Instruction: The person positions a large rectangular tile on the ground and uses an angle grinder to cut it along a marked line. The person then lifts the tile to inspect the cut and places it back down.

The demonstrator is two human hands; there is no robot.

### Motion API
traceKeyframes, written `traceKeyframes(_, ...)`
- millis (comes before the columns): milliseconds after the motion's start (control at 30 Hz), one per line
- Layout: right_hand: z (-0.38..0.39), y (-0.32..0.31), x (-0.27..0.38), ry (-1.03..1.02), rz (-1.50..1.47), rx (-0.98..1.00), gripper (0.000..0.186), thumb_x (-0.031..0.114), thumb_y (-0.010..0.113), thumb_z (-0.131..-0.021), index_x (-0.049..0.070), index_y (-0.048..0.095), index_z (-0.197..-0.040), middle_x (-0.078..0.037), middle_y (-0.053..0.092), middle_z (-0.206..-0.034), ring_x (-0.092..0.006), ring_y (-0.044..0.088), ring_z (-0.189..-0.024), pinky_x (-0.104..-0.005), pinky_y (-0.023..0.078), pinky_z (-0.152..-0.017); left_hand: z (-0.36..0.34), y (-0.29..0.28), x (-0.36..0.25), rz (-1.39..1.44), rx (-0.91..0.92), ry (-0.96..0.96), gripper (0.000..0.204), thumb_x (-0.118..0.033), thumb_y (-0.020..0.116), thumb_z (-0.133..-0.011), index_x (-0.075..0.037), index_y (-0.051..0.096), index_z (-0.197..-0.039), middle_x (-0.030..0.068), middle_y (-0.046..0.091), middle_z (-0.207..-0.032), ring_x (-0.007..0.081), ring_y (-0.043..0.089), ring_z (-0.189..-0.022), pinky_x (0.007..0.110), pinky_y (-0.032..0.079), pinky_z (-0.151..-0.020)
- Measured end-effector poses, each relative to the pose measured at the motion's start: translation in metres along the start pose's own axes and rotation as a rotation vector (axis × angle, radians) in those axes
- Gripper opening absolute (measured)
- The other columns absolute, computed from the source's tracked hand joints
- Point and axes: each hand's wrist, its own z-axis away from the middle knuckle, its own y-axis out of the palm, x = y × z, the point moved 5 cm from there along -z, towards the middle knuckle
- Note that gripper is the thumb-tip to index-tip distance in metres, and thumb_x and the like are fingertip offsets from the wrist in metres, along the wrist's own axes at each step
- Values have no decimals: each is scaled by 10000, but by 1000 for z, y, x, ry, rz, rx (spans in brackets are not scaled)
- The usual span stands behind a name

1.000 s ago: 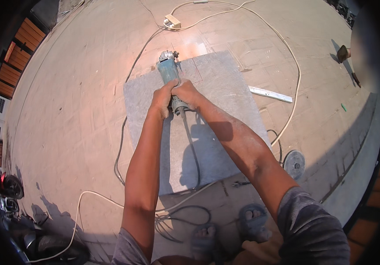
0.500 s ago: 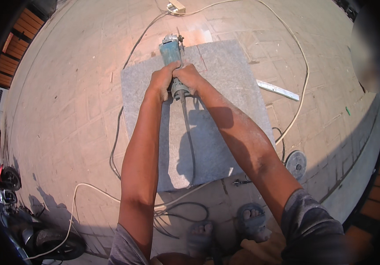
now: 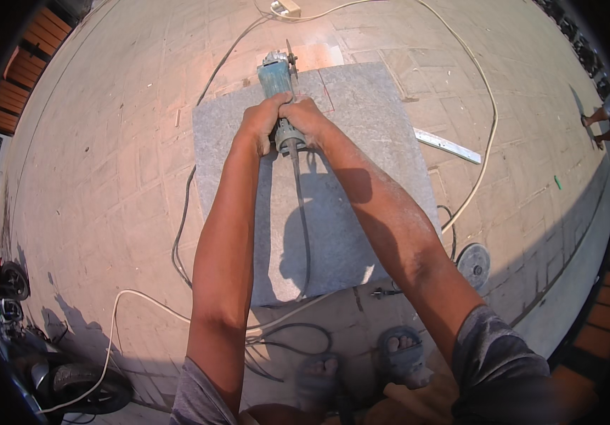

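Both my hands are wrapped around a teal angle grinder (image 3: 275,78). My left hand (image 3: 261,122) grips its left side, and my right hand (image 3: 307,119) closes on the right side, thumbs nearly meeting on top. The cutting disc (image 3: 291,57) stands upright, seen almost edge-on, at the far edge of a grey stone-like slab (image 3: 372,152). Thin red lines mark the slab just right of the disc. A dark power cord (image 3: 303,212) runs from the grinder's rear back over the slab toward me. Whether the disc touches the slab, I cannot tell.
Pale extension cord (image 3: 493,106) loops around the slab, joining a socket block (image 3: 287,8) beyond it. To the right lie a metal bar (image 3: 448,146) and a grey disc (image 3: 473,266). Motorcycles (image 3: 82,386) stand at left. Another person's legs (image 3: 602,124) show far right.
The grinder's head has shifted slightly right and away, and more of the disc shows. A blurred rounded shape at the right edge is gone; another person's legs show there now.
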Motion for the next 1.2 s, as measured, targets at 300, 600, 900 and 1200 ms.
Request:
traceKeyframes(300,0,-1,2,50,-10,-28,321,36,645,-780,-159,614,-1033,-229,677,-907,-294,701,-728,-427,559,-559,-1,3,-5,-56,26,-22,450,-425,662,-878,-39,622,-1107,132,671,-957,243,678,-750,433,578,-609)
traceKeyframes(600,5,3,1,84,-72,10,330,36,633,-799,-168,593,-1054,-233,667,-908,-306,703,-731,-438,566,-546,-1,2,-3,-70,14,-42,470,-437,669,-870,-43,626,-1122,137,669,-986,244,675,-765,440,574,-628)
traceKeyframes(900,6,-3,-10,98,-65,8,217,38,614,-832,-77,618,-1015,-174,667,-847,-269,676,-651,-418,561,-518,7,4,4,-28,7,-37,487,-408,695,-857,-18,630,-1141,141,670,-992,252,676,-763,430,571,-640)
traceKeyframes(1200,21,-1,-10,110,-21,-2,294,41,616,-792,-143,628,-1022,-205,676,-893,-285,683,-698,-419,549,-559,23,4,8,-49,-6,-33,434,-410,691,-861,-32,646,-1071,126,663,-924,246,662,-712,427,555,-588)
